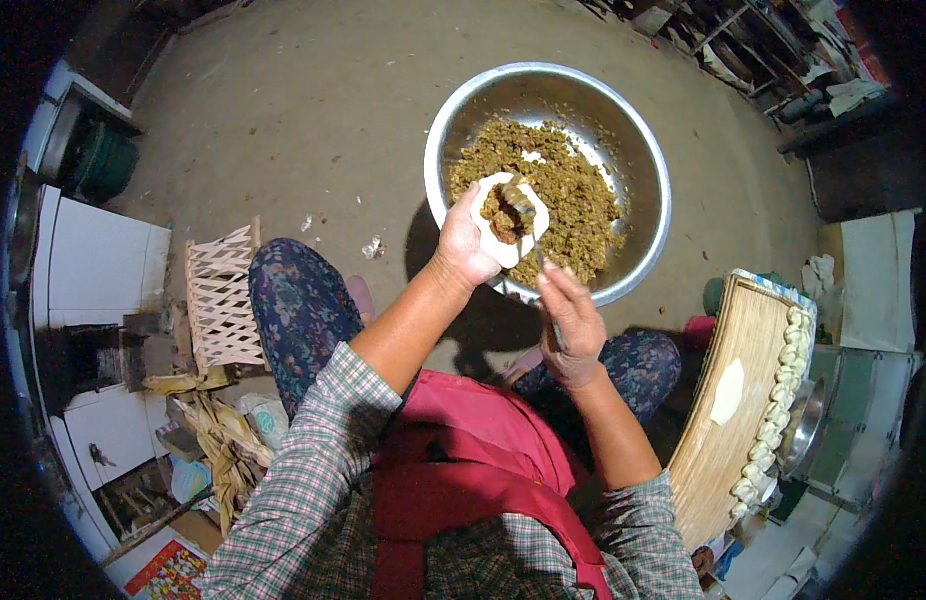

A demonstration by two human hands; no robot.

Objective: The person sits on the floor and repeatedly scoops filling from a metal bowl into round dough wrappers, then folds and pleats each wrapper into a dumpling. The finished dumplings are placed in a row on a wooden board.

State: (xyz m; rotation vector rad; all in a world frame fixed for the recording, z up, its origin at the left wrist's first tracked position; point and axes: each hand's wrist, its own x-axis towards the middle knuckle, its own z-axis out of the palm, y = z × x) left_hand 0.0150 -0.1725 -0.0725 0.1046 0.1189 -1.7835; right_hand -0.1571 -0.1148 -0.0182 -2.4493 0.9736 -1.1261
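Note:
A round white dough wrapper [505, 250] lies in my left hand [466, 232], cupped over the near left rim of a large metal basin [643, 142]. Brown-green filling [502, 221] sits in the wrapper's middle. My right hand [574, 322] grips the handle of a metal spoon [539, 255]; its bowl, carrying some filling, is at the filling on the wrapper. Loose chopped filling [575, 202] covers much of the basin's bottom, and a small white bit [532, 157] rests on it.
To the right, a wooden board [703, 420] carries one flat wrapper [728, 391] and a row of shaped dumplings [779, 390] along its far-right edge. A small woven stool [226, 300] stands left of my knee, above dry corn husks [226, 442]. White cabinets [95, 255] line the left side.

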